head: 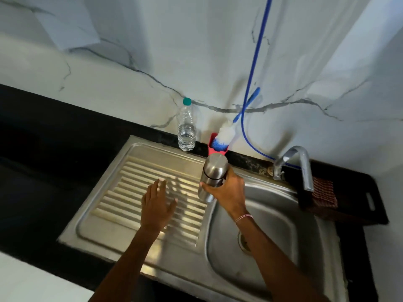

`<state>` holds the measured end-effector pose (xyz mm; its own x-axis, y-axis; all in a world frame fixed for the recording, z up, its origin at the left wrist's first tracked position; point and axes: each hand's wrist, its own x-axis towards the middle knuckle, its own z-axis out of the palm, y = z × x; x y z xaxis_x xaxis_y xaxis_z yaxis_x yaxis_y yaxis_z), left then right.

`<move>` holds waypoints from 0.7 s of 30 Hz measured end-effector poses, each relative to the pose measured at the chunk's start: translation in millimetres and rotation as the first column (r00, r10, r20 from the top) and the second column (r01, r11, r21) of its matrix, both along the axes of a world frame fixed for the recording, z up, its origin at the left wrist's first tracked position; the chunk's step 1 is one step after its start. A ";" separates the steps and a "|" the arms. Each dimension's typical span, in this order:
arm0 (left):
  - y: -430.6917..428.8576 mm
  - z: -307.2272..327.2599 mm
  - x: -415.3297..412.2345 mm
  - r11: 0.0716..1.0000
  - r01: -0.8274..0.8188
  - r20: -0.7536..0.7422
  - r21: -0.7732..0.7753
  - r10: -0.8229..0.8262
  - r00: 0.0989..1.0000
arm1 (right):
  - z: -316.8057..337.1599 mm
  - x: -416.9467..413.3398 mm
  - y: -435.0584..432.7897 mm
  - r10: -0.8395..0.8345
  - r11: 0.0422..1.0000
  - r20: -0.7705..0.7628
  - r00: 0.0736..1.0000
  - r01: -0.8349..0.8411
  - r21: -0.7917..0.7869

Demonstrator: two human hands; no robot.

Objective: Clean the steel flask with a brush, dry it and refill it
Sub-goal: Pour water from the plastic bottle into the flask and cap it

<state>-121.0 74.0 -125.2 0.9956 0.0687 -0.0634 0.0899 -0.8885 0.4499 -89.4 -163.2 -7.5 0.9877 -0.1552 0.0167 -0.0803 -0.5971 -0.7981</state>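
Note:
My right hand (226, 190) grips the steel flask (213, 171) around its lower body, holding it upright with its cap on, above the edge between drainboard and basin. To its left, my left hand (157, 205) hovers over the ribbed drainboard (139, 192) with straight, spread fingers and holds nothing. A bottle brush (224, 137) with white and blue bristles and a blue handle stands head-down in a red holder (212, 149) just behind the flask. A clear plastic water bottle (186, 129) with a green cap, partly filled, stands on the counter at the wall.
The steel sink basin (283, 236) lies at the right with its drain in the middle. A steel tap (298, 164) rises at the back right. A blue hose (255, 68) hangs down the wall. A checked cloth (322, 192) lies on a dark board. Black counter (43, 138) extends left.

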 end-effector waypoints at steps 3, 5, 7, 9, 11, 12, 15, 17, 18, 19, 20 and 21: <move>7.1 -23.1 -0.1 0.998 0.030 -0.055 0.051 -0.028 0.998 | -5.4 29.1 12.4 0.013 1.000 0.011 1.000 -0.013 -0.003; 6.9 -30.8 5.4 0.995 0.056 -0.089 0.079 -0.049 0.995 | -11.0 47.8 21.2 0.012 1.000 -0.002 1.000 -0.012 0.018; 4.6 -35.5 11.9 0.991 0.070 -0.100 0.112 -0.059 0.993 | -16.3 64.9 29.8 0.002 0.999 -0.013 1.000 -0.001 0.051; 2.7 -41.5 16.8 0.991 0.070 -0.088 0.118 -0.060 0.994 | -20.3 78.9 37.6 -0.002 0.998 -0.006 1.000 0.002 0.063; 2.9 -49.6 19.9 0.991 0.085 -0.114 0.105 -0.073 0.991 | -23.2 90.5 45.2 0.004 0.998 0.009 1.000 -0.005 0.059; 3.1 -55.1 20.2 0.990 0.092 -0.131 0.106 -0.077 0.988 | -24.9 95.1 48.0 0.003 0.998 0.012 1.000 -0.004 0.061; 3.0 -64.5 20.1 0.986 0.099 -0.154 0.131 -0.078 0.985 | -30.5 105.0 53.4 -0.005 0.998 0.014 1.000 0.004 0.069; 2.7 -68.0 20.0 0.985 0.103 -0.159 0.141 -0.081 0.984 | -34.4 109.7 55.9 -0.002 0.997 0.012 1.000 0.001 0.078; 2.7 -69.3 19.7 0.984 0.104 -0.156 0.147 -0.081 0.984 | -36.0 111.5 56.7 -0.001 0.997 0.011 1.000 0.000 0.083; 3.3 -68.9 19.6 0.983 0.106 -0.155 0.151 -0.083 0.984 | -38.2 112.9 57.7 0.005 0.996 0.014 1.000 -0.006 0.090; 3.9 -70.9 19.5 0.982 0.109 -0.144 0.155 -0.087 0.986 | -39.8 114.3 58.2 0.007 0.995 0.011 1.000 -0.008 0.104; 4.2 -70.3 19.1 0.981 0.109 -0.141 0.157 -0.087 0.986 | -40.7 115.7 58.4 0.009 0.994 0.009 1.000 -0.010 0.108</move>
